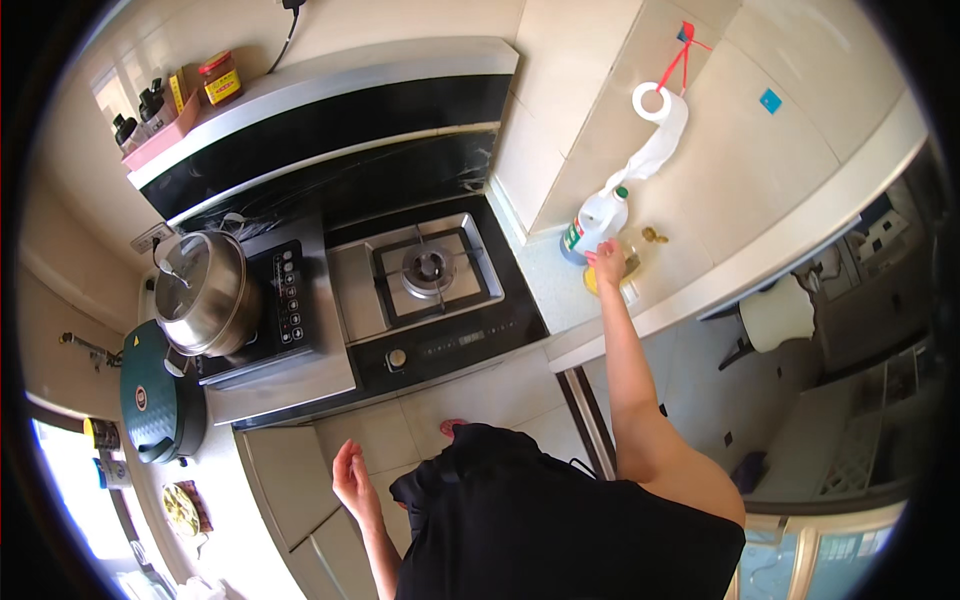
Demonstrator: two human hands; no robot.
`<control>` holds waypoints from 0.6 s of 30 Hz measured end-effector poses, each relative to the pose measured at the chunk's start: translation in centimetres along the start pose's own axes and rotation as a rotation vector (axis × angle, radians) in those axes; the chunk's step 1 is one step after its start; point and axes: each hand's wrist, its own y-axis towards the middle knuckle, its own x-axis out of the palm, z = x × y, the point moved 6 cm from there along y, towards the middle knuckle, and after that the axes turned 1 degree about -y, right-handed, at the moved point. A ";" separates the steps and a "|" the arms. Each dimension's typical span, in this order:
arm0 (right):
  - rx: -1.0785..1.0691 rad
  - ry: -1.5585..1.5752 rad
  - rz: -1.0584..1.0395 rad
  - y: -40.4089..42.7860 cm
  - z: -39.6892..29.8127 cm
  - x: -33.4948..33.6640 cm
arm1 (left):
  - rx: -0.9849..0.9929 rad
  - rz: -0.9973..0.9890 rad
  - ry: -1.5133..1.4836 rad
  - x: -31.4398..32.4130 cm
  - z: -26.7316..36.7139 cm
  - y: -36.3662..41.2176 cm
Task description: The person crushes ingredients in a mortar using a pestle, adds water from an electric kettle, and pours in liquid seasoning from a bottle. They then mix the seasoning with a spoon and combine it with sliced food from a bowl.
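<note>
My right hand (609,264) is stretched out over the counter corner, its fingers bent in front of a large plastic jug (600,214) with a green cap and a label. Just beside that hand stands a clear bottle (634,244) with yellowish contents, partly hidden by it. Whether the fingers touch either one I cannot tell. My left hand (352,480) hangs in the air before the cabinets, holding nothing, its fingers loosely curved.
A steel pot (206,296) with a glass lid sits on the induction cooker (289,300), left of the gas burner (428,266). A green electric griddle (154,397) stands further left. Toilet paper (651,103) hangs from a red tie, its loose end trailing to the jug. Seasonings fill a pink tray (161,142).
</note>
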 end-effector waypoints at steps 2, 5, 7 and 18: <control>-0.157 -0.303 0.058 6.1 2.0 -1.3 | 0.055 -0.057 0.041 3.1 1.4 0.3; -0.340 -0.742 0.130 11.9 5.5 -0.9 | 0.067 -0.029 0.122 5.7 4.0 -0.3; -0.686 -1.274 0.274 23.0 2.7 -9.1 | 0.090 -0.094 -0.072 7.1 3.7 0.7; -0.361 -0.494 -0.304 -2.2 4.7 7.3 | 0.127 0.325 0.070 1.8 3.7 -7.4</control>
